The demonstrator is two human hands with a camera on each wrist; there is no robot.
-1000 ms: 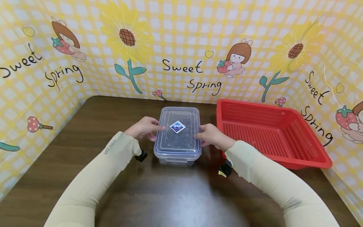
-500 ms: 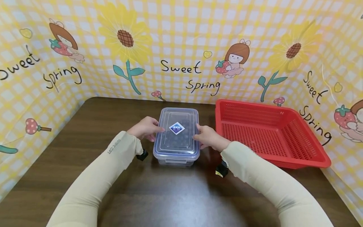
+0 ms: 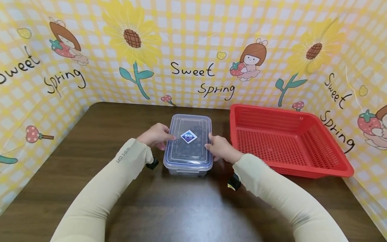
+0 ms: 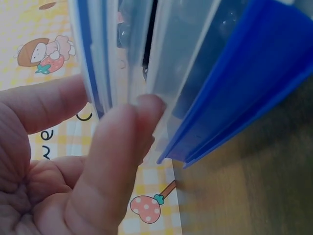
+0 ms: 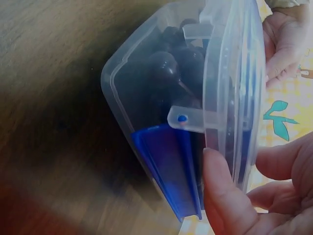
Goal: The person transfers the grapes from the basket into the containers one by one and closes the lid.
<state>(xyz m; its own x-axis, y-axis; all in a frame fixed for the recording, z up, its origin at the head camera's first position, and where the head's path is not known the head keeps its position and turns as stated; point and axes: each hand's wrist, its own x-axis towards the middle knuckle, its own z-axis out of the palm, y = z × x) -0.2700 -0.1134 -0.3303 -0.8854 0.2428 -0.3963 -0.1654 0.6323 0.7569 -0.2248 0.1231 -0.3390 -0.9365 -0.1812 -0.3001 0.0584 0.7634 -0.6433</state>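
A clear plastic food container (image 3: 188, 172) with dark round pieces inside stands on the table. Its blue-edged lid (image 3: 188, 151) is on and bears a diamond-shaped label (image 3: 188, 136). My left hand (image 3: 154, 135) pinches the lid's left edge, thumb on top and fingers at the side. At the right edge my right hand (image 3: 222, 148) does the same, a finger up under the rim. Blue side latches, the left one (image 4: 234, 93) and the right one (image 5: 166, 161), stand away from the container wall. A clear front tab (image 5: 188, 119) hangs down.
A red perforated plastic basket (image 3: 287, 144) sits to the right of the container, close to my right forearm. The dark wooden table (image 3: 181, 208) ends at a yellow checked cloth (image 3: 193, 43) that rises behind and along both sides.
My right wrist has edged slightly left, with its thumb a little further onto the lid. The left hand keeps its hold. The container looks nearly the same, and the head view has shifted slightly.
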